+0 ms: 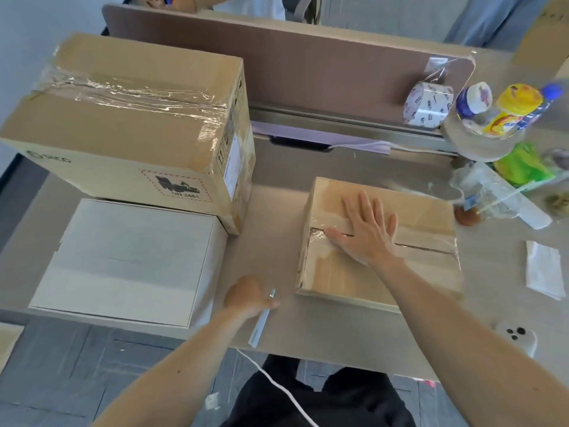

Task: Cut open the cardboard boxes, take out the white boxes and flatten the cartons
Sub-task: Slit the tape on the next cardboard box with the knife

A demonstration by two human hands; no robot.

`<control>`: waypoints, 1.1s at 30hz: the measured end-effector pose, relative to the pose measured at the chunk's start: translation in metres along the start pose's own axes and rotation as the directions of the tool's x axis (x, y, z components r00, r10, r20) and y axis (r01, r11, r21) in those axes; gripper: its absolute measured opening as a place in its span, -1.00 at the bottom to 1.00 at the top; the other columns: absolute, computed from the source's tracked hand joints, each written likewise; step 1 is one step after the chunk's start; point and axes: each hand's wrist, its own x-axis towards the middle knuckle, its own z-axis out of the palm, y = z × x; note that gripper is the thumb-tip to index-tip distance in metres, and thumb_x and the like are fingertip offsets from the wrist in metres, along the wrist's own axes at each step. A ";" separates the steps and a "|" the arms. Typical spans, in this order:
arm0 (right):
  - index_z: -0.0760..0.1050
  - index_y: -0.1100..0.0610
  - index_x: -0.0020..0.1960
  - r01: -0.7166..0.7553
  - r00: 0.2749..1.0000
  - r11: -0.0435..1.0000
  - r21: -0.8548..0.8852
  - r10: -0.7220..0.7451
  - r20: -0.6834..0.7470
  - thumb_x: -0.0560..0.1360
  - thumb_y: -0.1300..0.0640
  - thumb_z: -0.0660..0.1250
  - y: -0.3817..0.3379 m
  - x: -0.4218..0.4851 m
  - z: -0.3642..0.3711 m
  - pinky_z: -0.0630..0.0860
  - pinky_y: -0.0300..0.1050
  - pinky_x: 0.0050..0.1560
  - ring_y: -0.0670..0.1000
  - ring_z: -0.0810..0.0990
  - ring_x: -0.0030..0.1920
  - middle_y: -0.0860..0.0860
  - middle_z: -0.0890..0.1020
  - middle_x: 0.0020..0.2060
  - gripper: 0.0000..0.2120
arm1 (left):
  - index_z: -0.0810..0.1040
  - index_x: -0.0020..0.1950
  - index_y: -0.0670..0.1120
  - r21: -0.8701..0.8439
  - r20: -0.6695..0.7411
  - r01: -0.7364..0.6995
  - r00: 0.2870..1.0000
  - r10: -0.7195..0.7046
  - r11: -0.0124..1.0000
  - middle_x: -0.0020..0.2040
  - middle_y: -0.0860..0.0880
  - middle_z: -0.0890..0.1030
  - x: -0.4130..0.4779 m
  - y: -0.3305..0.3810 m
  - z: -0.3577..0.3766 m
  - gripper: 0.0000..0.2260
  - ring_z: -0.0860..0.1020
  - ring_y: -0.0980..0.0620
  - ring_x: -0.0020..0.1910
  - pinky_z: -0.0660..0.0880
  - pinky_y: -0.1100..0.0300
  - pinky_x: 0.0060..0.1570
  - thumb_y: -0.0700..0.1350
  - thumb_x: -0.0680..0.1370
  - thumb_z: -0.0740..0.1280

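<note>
A small taped cardboard box (412,282) lies on the desk in front of me. My right hand (366,232) rests flat on its top, fingers straight, over the taped centre seam. My left hand (249,295) grips a white utility knife (261,318) just left of that box, near the desk's front edge. A large sealed cardboard carton (123,127) with clear tape across its lid stands at the back left. In front of it sits a white box (129,260).
A brown divider panel (308,72) closes the desk's far side. A tape roll (428,106), bottles (505,109), plastic wrap and a green packet (523,164) crowd the right rear. A folded white paper (543,272) and a phone (517,337) lie at right.
</note>
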 end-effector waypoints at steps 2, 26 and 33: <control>-0.20 -0.25 0.57 -0.004 1.000 1.000 0.000 0.004 -0.004 0.45 -0.52 -0.04 0.000 -0.004 0.002 -0.27 0.27 0.50 0.05 -0.29 0.57 -0.12 -0.24 0.58 -0.20 | 0.42 -0.37 -0.04 0.081 0.030 -0.009 1.000 0.007 0.997 -0.37 0.05 0.48 -0.001 0.003 0.000 -0.63 0.49 0.03 -0.37 0.28 0.22 -0.41 0.14 0.37 0.51; -0.23 -0.27 0.56 0.056 0.997 0.998 0.031 -0.057 0.050 0.47 -0.49 -0.04 0.019 -0.072 0.017 -0.25 0.17 0.54 0.01 -0.31 0.57 -0.14 -0.28 0.57 -0.23 | 0.65 -0.16 -0.15 -0.576 -0.460 -0.344 0.886 0.054 0.741 -0.35 0.03 0.59 -0.019 0.087 -0.103 -0.80 0.51 0.13 -0.41 0.45 0.30 -0.32 -0.02 0.50 0.51; 0.60 0.05 0.21 0.031 0.997 0.829 0.559 0.015 -0.078 0.59 -0.11 0.27 0.014 -0.058 -0.021 0.36 -0.06 0.24 0.01 0.49 0.23 -0.04 0.58 0.22 -0.68 | 0.64 -0.16 -0.10 -0.706 -0.348 -0.488 0.870 0.350 0.513 -0.37 0.15 0.62 -0.045 0.147 -0.107 -0.88 0.53 0.19 -0.35 0.50 0.24 -0.24 -0.24 0.57 0.41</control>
